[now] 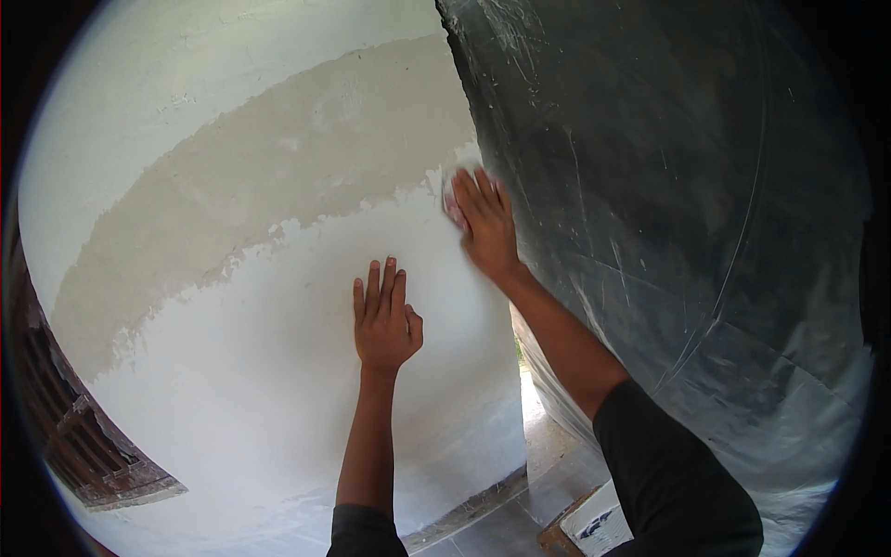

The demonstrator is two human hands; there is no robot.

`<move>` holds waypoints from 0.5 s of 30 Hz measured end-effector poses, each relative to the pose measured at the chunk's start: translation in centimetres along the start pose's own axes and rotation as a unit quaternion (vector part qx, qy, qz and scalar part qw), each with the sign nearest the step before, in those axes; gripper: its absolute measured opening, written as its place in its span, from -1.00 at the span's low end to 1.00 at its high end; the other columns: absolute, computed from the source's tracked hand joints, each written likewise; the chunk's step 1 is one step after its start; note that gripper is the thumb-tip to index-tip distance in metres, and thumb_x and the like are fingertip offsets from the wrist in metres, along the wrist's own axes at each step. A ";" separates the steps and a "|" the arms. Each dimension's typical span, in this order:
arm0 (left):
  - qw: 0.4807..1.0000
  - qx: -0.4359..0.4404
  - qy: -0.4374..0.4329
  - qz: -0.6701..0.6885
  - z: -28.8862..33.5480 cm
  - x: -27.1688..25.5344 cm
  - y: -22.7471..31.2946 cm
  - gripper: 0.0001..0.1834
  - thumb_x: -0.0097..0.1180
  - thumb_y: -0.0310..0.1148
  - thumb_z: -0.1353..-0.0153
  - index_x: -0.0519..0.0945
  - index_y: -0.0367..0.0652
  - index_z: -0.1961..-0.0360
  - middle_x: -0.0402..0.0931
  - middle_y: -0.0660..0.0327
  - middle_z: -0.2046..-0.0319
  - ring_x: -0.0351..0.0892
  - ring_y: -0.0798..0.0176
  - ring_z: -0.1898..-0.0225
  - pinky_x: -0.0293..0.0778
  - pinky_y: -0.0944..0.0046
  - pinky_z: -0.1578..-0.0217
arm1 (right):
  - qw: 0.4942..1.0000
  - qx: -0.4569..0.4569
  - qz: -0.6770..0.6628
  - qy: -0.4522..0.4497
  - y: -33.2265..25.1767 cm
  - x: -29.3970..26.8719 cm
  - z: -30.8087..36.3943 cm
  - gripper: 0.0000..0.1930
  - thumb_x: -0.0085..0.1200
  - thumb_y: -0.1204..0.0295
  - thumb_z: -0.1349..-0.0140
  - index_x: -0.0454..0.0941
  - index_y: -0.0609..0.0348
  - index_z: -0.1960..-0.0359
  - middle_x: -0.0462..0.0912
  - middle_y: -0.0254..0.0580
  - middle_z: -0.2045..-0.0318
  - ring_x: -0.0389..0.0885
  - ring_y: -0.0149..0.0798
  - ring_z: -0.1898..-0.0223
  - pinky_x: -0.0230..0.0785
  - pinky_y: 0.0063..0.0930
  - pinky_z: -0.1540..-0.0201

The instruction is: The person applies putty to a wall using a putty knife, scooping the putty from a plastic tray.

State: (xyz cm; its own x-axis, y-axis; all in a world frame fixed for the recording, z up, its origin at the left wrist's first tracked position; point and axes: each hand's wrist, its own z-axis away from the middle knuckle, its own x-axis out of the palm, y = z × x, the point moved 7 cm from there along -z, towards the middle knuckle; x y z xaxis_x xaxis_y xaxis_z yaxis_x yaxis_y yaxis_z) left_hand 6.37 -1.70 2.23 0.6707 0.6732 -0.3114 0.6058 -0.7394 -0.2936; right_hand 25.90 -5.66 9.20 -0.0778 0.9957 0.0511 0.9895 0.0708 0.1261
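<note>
The wall [232, 371] is white low down, with a bare tan band above. The left hand [383, 320] lies flat and open on it, holding nothing. The right hand [484, 223] presses a small pad [452, 206] near the wall's edge, beside the dark plastic sheet [687, 213]. Rubbing too hard could scratch the smooth white part.

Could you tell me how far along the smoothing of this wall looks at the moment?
The lower white area of the wall looks smooth and finished. In hand: the right hand presses a small pad at the edge where white meets the beige band, while the left hand rests flat on the white part. The rough beige band looks untreated. The dark plastic sheet hangs alongside.
</note>
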 end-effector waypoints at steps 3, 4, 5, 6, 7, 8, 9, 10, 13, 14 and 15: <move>1.000 -0.003 -0.002 -0.008 0.0 0.1 0.2 -0.43 -0.07 -0.39 -0.16 0.46 -0.33 -0.23 0.35 -0.01 -0.40 0.15 -0.11 -0.51 -0.07 -0.23 -0.49 | 0.998 0.014 0.003 -0.059 -0.7 -0.5 2.2 -0.33 0.12 0.72 -0.10 0.41 0.19 -0.34 0.42 -0.12 -0.38 0.29 0.04 -0.45 0.08 0.14 -0.39; 1.000 -0.003 -0.001 -0.004 0.1 0.3 0.3 -0.43 -0.07 -0.39 -0.15 0.47 -0.33 -0.23 0.35 -0.01 -0.40 0.15 -0.11 -0.51 -0.07 -0.23 -0.49 | 1.000 0.007 -0.001 -0.023 -0.7 -1.5 0.4 -0.36 0.10 0.72 -0.11 0.42 0.19 -0.32 0.44 -0.13 -0.37 0.30 0.04 -0.44 0.09 0.11 -0.37; 1.000 -0.002 0.000 0.000 0.0 0.4 0.2 -0.43 -0.06 -0.39 -0.15 0.47 -0.33 -0.22 0.35 -0.01 -0.40 0.15 -0.12 -0.51 -0.07 -0.23 -0.49 | 1.000 0.000 -0.006 0.014 -0.7 -2.2 -1.6 -0.38 0.09 0.71 -0.12 0.44 0.19 -0.30 0.46 -0.15 -0.36 0.32 0.03 -0.43 0.11 0.09 -0.35; 1.000 0.000 0.000 0.002 -0.2 0.5 0.5 -0.43 -0.06 -0.39 -0.15 0.47 -0.33 -0.22 0.35 -0.01 -0.40 0.15 -0.12 -0.51 -0.07 -0.23 -0.49 | 0.999 0.000 0.006 0.040 -0.3 -2.7 -4.7 -0.40 0.08 0.70 -0.14 0.44 0.19 -0.29 0.47 -0.15 -0.34 0.32 0.02 -0.42 0.12 0.06 -0.33; 1.000 0.000 -0.003 0.006 -0.4 0.4 0.7 -0.43 -0.06 -0.39 -0.14 0.47 -0.33 -0.22 0.35 -0.02 -0.40 0.15 -0.12 -0.51 -0.08 -0.23 -0.49 | 0.998 0.000 0.017 0.066 0.0 -2.7 -7.6 -0.42 0.06 0.69 -0.15 0.45 0.19 -0.28 0.49 -0.16 -0.32 0.33 0.01 -0.41 0.14 0.03 -0.30; 1.000 -0.001 -0.008 0.008 -0.2 0.3 0.6 -0.42 -0.05 -0.39 -0.14 0.46 -0.33 -0.22 0.35 -0.02 -0.40 0.14 -0.12 -0.51 -0.08 -0.23 -0.49 | 0.998 0.003 0.015 0.064 -0.1 -1.9 -8.9 -0.42 0.06 0.69 -0.15 0.45 0.19 -0.28 0.49 -0.16 -0.32 0.33 0.01 -0.41 0.14 0.03 -0.30; 1.000 -0.001 -0.009 0.009 -0.3 0.2 0.5 -0.42 -0.05 -0.39 -0.14 0.46 -0.33 -0.22 0.35 -0.02 -0.40 0.14 -0.12 -0.51 -0.08 -0.23 -0.49 | 0.999 0.024 0.023 0.042 0.2 -0.9 -10.1 -0.42 0.06 0.68 -0.15 0.44 0.19 -0.27 0.49 -0.15 -0.32 0.33 0.00 -0.41 0.14 0.02 -0.30; 0.999 0.004 -0.008 0.037 -0.3 0.1 0.6 -0.42 -0.06 -0.41 -0.14 0.46 -0.33 -0.23 0.34 -0.03 -0.41 0.14 -0.12 -0.51 -0.08 -0.23 -0.49 | 0.998 0.046 0.031 0.021 0.3 -0.2 -10.6 -0.43 0.05 0.67 -0.15 0.44 0.19 -0.27 0.50 -0.14 -0.31 0.33 -0.01 -0.40 0.15 0.02 -0.29; 0.998 0.002 -0.005 0.064 0.7 -0.5 -0.6 -0.42 -0.08 -0.45 -0.13 0.45 -0.33 -0.24 0.32 -0.04 -0.41 0.14 -0.13 -0.51 -0.08 -0.23 -0.49 | 0.996 0.064 0.052 -0.018 -3.7 1.2 -3.4 -0.39 0.08 0.65 -0.14 0.43 0.15 -0.31 0.47 -0.13 -0.34 0.30 0.00 -0.43 0.14 0.03 -0.31; 0.998 -0.004 -0.002 0.069 1.1 -0.3 -0.8 -0.41 -0.09 -0.48 -0.13 0.44 -0.34 -0.25 0.31 -0.05 -0.42 0.13 -0.13 -0.51 -0.08 -0.22 -0.49 | 0.996 0.060 0.040 -0.047 -4.9 1.5 0.4 -0.40 0.09 0.63 -0.15 0.45 0.15 -0.30 0.45 -0.13 -0.36 0.30 -0.01 -0.44 0.12 0.05 -0.33; 0.997 -0.004 0.002 0.073 1.4 -0.2 -0.3 -0.41 -0.09 -0.48 -0.13 0.44 -0.34 -0.25 0.31 -0.05 -0.42 0.13 -0.13 -0.51 -0.08 -0.22 -0.49 | 0.994 0.040 0.047 -0.085 -5.6 1.1 3.7 -0.42 0.12 0.60 -0.15 0.48 0.16 -0.28 0.45 -0.13 -0.36 0.30 -0.02 -0.44 0.07 0.06 -0.35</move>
State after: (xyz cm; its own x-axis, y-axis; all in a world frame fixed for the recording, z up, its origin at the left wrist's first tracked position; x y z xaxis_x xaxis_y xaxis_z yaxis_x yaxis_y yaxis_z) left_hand 5.49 -1.56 1.11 0.7533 0.5588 -0.3469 0.5055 -0.8293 -0.2382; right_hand 20.72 -4.78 4.89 0.0309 0.9935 -0.1099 0.9985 -0.0257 0.0490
